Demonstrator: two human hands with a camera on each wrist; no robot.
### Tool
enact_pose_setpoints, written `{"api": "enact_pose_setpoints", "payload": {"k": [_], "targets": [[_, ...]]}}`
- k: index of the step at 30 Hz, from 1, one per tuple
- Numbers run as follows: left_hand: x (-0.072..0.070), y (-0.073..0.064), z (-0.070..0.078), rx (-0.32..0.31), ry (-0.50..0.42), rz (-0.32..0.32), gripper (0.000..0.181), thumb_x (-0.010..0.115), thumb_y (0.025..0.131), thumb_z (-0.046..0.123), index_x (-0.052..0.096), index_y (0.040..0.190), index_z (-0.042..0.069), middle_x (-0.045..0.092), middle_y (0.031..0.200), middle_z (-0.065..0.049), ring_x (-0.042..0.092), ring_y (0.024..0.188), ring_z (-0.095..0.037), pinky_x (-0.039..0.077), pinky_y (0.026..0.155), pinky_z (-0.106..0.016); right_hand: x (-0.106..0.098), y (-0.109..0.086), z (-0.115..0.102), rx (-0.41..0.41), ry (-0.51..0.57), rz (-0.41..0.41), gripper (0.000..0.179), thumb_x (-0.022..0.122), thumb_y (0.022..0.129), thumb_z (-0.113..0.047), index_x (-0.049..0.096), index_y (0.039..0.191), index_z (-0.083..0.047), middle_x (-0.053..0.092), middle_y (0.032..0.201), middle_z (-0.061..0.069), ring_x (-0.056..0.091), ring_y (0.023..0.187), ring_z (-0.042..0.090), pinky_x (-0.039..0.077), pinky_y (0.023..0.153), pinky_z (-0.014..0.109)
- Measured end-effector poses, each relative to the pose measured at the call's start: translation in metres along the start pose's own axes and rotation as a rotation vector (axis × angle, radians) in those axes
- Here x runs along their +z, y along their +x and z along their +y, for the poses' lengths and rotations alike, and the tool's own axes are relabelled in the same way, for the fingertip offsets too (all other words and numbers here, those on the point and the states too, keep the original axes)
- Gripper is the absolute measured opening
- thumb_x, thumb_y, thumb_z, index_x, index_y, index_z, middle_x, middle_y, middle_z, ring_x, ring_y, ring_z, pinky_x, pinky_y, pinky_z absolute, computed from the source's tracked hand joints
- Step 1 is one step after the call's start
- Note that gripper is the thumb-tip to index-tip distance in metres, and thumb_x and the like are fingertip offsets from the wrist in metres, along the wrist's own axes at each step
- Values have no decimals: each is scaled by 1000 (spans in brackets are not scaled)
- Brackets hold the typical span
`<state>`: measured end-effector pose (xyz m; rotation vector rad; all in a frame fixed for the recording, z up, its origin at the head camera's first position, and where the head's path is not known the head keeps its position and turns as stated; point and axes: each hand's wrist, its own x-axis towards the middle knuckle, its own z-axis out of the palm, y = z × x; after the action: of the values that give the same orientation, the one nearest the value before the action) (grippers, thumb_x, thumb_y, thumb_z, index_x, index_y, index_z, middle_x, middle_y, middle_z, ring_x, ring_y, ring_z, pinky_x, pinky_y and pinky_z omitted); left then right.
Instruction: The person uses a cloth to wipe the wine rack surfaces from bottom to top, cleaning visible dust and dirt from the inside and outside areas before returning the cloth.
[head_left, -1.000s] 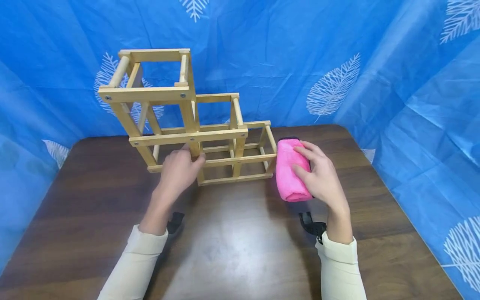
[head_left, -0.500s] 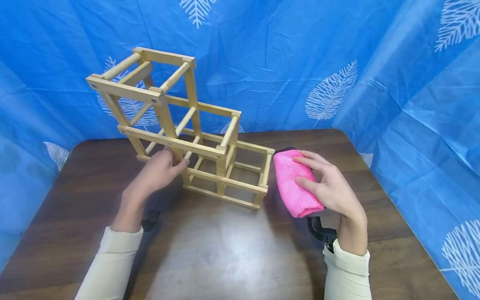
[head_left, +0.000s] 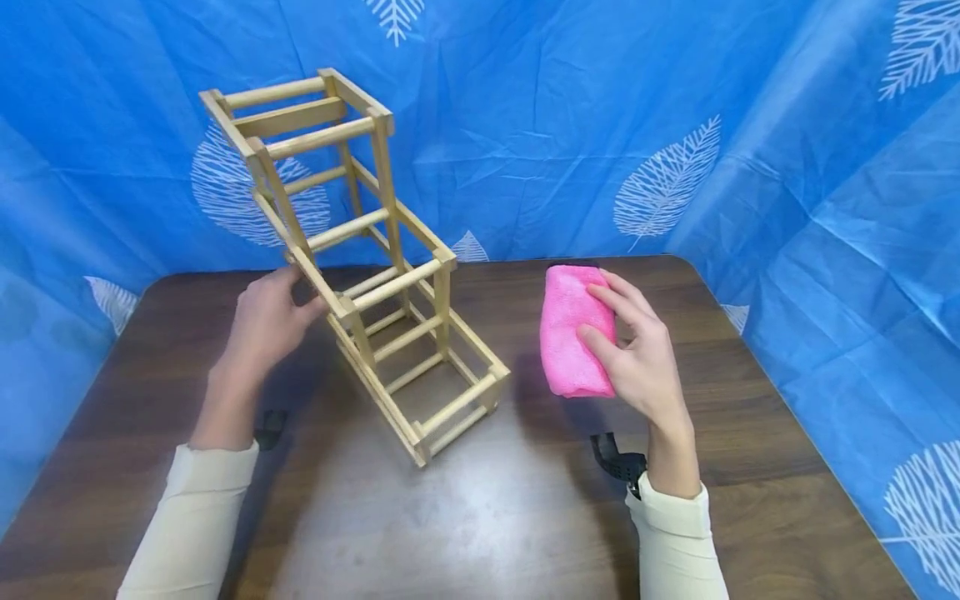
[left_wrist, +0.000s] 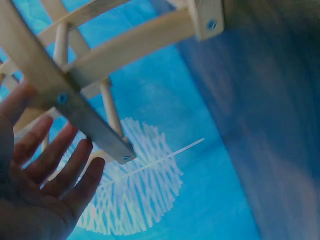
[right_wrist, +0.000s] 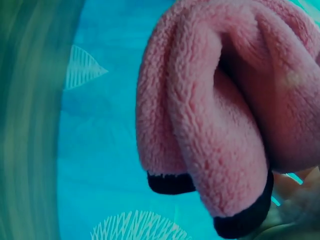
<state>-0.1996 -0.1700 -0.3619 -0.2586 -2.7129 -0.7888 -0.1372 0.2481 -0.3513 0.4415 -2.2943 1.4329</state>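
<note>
A stepped wooden rack (head_left: 397, 287) of light slats and round rods stands turned diagonally, left of centre in the head view. My left hand (head_left: 262, 321) holds it at a lower rail on its left side, with some fingertips hidden behind the wood. In the left wrist view, the thumb and index finger lie around a wooden piece while the other fingers spread beside the bolted slat (left_wrist: 95, 120). My right hand (head_left: 641, 354) grips a folded pink plush cloth (head_left: 573, 333) with dark edging, above the table. The right wrist view shows its folds (right_wrist: 210, 110) up close.
Both hands work over a dark wooden table (head_left: 465, 525) with a bright reflection at the front. Blue curtain (head_left: 525, 150) with white leaf prints hangs behind and along the sides. A black wrist mount (head_left: 618, 458) sits at the right wrist.
The rack has swung round, its low end coming toward the front. My left hand has moved left with it. The cloth stays in my right hand, shifting only slightly.
</note>
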Motion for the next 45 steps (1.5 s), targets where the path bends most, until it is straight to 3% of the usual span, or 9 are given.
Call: {"api": "enact_pose_setpoints", "payload": {"k": [3, 7, 13, 16, 22, 24, 32, 38, 45], "targets": [[6, 1, -4, -18, -29, 103, 30, 77, 89, 23, 64, 96, -3, 65, 90, -27, 60, 83, -47, 44, 72, -62, 8, 1, 0, -21, 3, -8, 47, 72, 83, 10, 63, 129, 2, 50, 143, 5, 54, 113, 20, 54, 76, 18], [13, 5, -9, -51, -108, 135, 32, 74, 91, 28, 64, 93, -3, 66, 86, -26, 60, 82, -45, 46, 72, -59, 18, 0, -2, -67, -5, -30, 48, 73, 82, 9, 63, 129, 2, 49, 144, 7, 56, 111, 23, 54, 75, 18], [11, 0, -12, -128, -342, 50, 41, 63, 99, 26, 56, 127, -3, 59, 126, -26, 53, 119, -42, 43, 95, -56, 36, -2, -3, -158, -10, -72, 52, 72, 81, 12, 61, 131, 3, 47, 146, 10, 52, 120, 25, 53, 80, 18], [2, -17, -6, -147, -486, -12, 50, 56, 102, 18, 42, 145, -3, 47, 143, -24, 47, 130, -39, 43, 102, -51, 46, -2, -4, -180, -1, -95, 56, 71, 81, 13, 58, 134, 2, 46, 147, 11, 51, 123, 25, 52, 83, 19], [-14, -51, 12, -143, -717, -161, 61, 57, 101, 13, 28, 153, 0, 37, 151, -20, 41, 135, -36, 40, 105, -49, 63, -1, -15, -190, 18, -79, 68, 71, 81, 14, 50, 143, -2, 47, 146, 12, 53, 120, 24, 52, 83, 19], [-11, -57, 14, -134, -731, -160, 64, 61, 99, 15, 29, 153, 1, 34, 154, -18, 37, 138, -34, 37, 106, -51, 65, -1, -19, -202, 27, -54, 70, 71, 80, 15, 49, 144, -2, 48, 145, 13, 54, 116, 24, 53, 81, 19], [9, -62, 14, -74, -652, 41, 37, 70, 92, 10, 64, 125, -5, 41, 150, -18, 33, 139, -35, 30, 109, -58, 70, 30, -38, -365, 5, -38, 61, 69, 80, 18, 52, 138, 5, 46, 147, 13, 51, 123, 25, 52, 87, 21], [15, -62, 13, -25, -591, 27, 40, 67, 96, 11, 60, 131, -5, 42, 147, -21, 40, 134, -39, 47, 95, -56, 77, 78, -51, -429, -48, -76, 62, 68, 84, 11, 46, 142, 4, 47, 145, 15, 48, 126, 25, 51, 90, 37], [18, -63, 12, 67, -522, 50, 38, 63, 97, 9, 58, 131, -8, 45, 141, -25, 43, 130, -40, 37, 105, -55, 95, 111, -61, -375, -41, -176, 63, 65, 86, 12, 44, 144, 5, 49, 143, 17, 48, 125, 26, 43, 100, 41]]}}
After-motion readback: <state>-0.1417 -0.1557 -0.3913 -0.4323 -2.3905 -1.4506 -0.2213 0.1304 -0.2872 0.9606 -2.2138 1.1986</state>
